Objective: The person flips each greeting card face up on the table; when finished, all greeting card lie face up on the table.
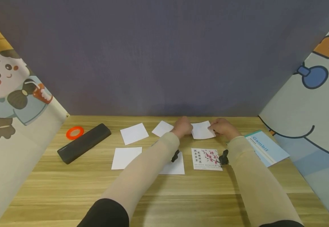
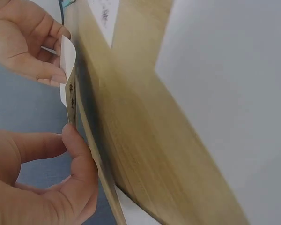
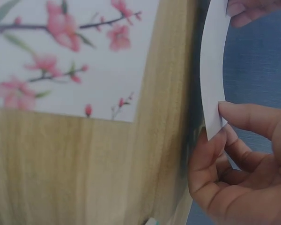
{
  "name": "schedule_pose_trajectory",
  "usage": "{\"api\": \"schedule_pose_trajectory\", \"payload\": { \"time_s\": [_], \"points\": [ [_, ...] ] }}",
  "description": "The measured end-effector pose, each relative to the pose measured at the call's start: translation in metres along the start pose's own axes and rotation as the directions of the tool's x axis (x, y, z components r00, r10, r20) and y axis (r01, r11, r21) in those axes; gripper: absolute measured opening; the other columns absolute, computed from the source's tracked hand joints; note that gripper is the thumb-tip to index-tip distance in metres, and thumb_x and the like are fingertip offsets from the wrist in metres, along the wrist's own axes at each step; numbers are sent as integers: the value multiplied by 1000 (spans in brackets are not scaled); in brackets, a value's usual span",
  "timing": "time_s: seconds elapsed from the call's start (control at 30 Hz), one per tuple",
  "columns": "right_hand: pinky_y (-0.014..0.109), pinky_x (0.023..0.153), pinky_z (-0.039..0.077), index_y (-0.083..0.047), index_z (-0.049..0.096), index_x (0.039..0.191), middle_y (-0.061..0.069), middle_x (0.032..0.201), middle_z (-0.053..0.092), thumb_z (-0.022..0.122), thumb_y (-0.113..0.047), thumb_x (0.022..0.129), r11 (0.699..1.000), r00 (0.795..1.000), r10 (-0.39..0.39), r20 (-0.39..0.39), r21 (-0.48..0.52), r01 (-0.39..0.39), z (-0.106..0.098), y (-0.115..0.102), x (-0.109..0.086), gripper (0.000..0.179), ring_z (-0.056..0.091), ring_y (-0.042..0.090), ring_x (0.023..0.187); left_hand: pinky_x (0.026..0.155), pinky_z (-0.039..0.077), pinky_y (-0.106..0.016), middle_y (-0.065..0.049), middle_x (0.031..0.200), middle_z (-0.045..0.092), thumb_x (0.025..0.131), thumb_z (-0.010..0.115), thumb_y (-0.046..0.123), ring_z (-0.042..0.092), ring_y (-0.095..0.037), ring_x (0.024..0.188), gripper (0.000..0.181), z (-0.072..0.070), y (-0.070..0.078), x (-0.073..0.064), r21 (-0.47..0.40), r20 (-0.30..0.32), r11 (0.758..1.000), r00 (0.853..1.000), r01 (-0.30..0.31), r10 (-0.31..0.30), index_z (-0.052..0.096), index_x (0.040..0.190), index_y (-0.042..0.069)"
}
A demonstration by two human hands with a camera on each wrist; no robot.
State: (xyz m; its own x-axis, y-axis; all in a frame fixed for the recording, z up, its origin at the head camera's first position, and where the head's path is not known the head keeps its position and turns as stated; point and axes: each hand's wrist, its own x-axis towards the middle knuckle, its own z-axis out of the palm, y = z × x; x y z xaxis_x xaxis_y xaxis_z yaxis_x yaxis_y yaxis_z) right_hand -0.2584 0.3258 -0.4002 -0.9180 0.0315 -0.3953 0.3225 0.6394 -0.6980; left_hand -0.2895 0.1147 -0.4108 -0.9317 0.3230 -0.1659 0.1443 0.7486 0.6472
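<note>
Both hands hold one small white card (image 1: 202, 130) near the back of the table. My left hand (image 1: 183, 126) pinches its left edge between thumb and forefinger. At its right edge, my right hand (image 1: 223, 127) grips the card with the thumb on top and curled fingers beneath. The card bows slightly, plain side up; dark characters show on its other face (image 2: 71, 101) in the left wrist view. Just in front lies a card printed with pink blossoms (image 1: 207, 159) and dark writing. A plain white card (image 1: 176, 165) is partly hidden under my left forearm.
More white cards lie to the left: a back one (image 1: 134, 133), a front one (image 1: 126, 157) and one beside my left hand (image 1: 162, 128). Farther left are a long black bar (image 1: 84, 143) and an orange ring (image 1: 75, 132). A blue-white "Gambit" pack (image 1: 266, 148) lies right.
</note>
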Motion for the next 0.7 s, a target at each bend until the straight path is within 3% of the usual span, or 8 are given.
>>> {"api": "schedule_pose_trajectory", "payload": {
  "time_s": [0.1, 0.23, 0.33, 0.47, 0.6, 0.7],
  "points": [
    [37, 83, 51, 10, 55, 131, 3, 94, 55, 58, -15, 108, 1000, 1000, -30, 7, 5, 30, -3, 2, -2, 33, 53, 18, 84, 54, 41, -28, -13, 95, 65, 91, 52, -4, 45, -19, 65, 12, -3, 0, 0, -70, 16, 997, 1000, 26, -25, 62, 87, 2],
    [38, 89, 54, 9, 52, 134, 8, 105, 57, 58, -18, 109, 999, 999, -46, 16, 23, 45, -6, 2, -6, 37, 56, 20, 93, 54, 44, -26, -20, 126, 69, 94, 54, -6, 51, -20, 69, 33, -9, 3, -8, -137, 25, 988, 998, 64, -61, 65, 126, -9],
    [39, 93, 54, 9, 48, 140, 9, 111, 54, 58, -20, 109, 998, 999, -35, 21, 47, 34, -7, -2, -10, 43, 55, 20, 97, 57, 46, -25, -19, 147, 64, 95, 53, -4, 56, -22, 80, 49, -13, 3, -12, -154, 10, 986, 998, 67, -66, 59, 144, -7],
    [39, 91, 52, 9, 45, 146, 5, 104, 53, 57, -20, 110, 998, 999, -33, 25, 59, 32, -8, -10, -14, 48, 53, 19, 92, 66, 48, -26, -16, 160, 57, 95, 54, -4, 56, -22, 85, 60, -18, 2, -15, -175, -7, 984, 999, 42, -44, 52, 155, -2],
    [39, 90, 54, 11, 46, 149, 2, 94, 54, 57, -19, 110, 998, 999, -50, 10, 50, 49, -9, -16, -17, 51, 54, 17, 87, 72, 49, -25, -14, 144, 69, 96, 56, -1, 53, -16, 78, 57, -22, 2, -16, -159, -33, 987, 999, 10, -16, 54, 153, 0],
    [42, 98, 56, 10, 44, 150, 3, 98, 55, 57, -19, 110, 996, 998, -57, -3, 69, 57, -9, -20, -20, 51, 55, 18, 90, 70, 46, -25, -13, 112, 75, 99, 54, 0, 45, -13, 70, 54, -23, 0, -16, -188, -56, 982, 998, -8, -2, 55, 153, 1]
  ]
}}
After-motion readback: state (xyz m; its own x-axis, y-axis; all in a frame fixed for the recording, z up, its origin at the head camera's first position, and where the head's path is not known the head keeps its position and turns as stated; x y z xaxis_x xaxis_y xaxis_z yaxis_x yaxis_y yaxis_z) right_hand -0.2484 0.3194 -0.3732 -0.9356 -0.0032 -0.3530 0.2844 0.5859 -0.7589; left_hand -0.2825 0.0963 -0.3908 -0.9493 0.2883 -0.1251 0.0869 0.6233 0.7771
